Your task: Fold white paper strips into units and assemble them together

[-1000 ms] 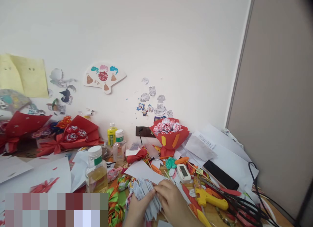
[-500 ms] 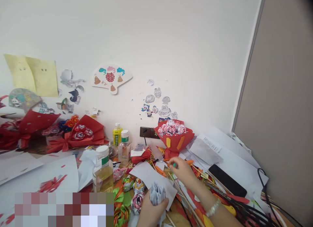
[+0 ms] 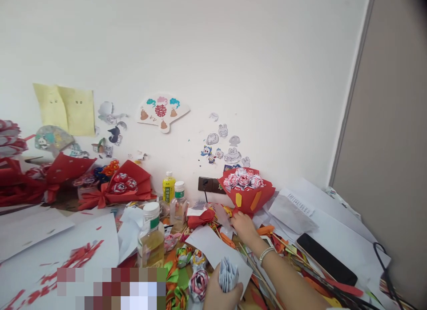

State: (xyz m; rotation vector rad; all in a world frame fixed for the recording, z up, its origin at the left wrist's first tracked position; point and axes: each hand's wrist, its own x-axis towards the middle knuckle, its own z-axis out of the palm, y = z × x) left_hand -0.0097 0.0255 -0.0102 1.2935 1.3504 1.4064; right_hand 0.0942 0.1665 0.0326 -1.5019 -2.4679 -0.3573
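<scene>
Lower centre-left, I see a clear bottle (image 3: 151, 241) part full of yellowish liquid. At the bottom centre my left hand (image 3: 222, 296) grips a folded white paper bundle (image 3: 228, 274). My right hand (image 3: 243, 224) stretches to mid-frame scraps beneath the red bouquet (image 3: 247, 190); grip unclear.

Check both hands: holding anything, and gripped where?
Left hand grips a folded white paper bundle by its lower end. Right hand reaches into scraps below the red bouquet; any hold cannot be told.
</scene>
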